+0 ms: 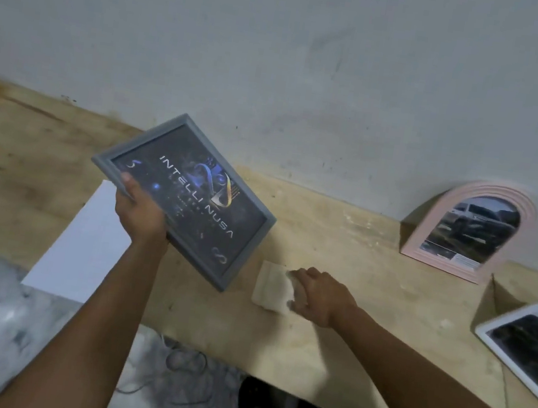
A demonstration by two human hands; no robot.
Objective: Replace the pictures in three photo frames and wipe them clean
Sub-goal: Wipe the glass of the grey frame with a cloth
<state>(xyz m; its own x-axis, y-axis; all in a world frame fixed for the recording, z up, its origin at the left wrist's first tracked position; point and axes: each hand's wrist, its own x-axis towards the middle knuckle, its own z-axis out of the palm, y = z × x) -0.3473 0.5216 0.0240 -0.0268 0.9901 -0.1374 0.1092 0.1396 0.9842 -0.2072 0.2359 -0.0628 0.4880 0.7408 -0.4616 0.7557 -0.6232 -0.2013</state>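
While the grey rectangular frame [192,200] is held tilted above the pale wooden surface [357,251], the wiping step appears to be only about to begin. At the far left, a white sheet of paper [82,240] is seen lying flat on the surface, partly hidden behind the raised frame. That frame is gripped at its lower left edge by the left hand [140,211], with the thumb laid on the front, and a dark picture with light lettering is shown in it. Just to its right, a folded beige cloth [271,287] lies on the surface. The right hand [320,295] is placed on the cloth with fingers curled over its right edge, so a grasp is judged to be taken. Further right, a pink arched frame [471,232] is leaned against the wall [282,50] with a photograph in it, and a white rectangular frame [531,344], also filled, is cut off by the right border. All three frames are thus seen with pictures inside, though whether these are the new ones cannot be told. Wiping of the grey one is judged to come next, and whether the other two have been cleaned cannot be confirmed
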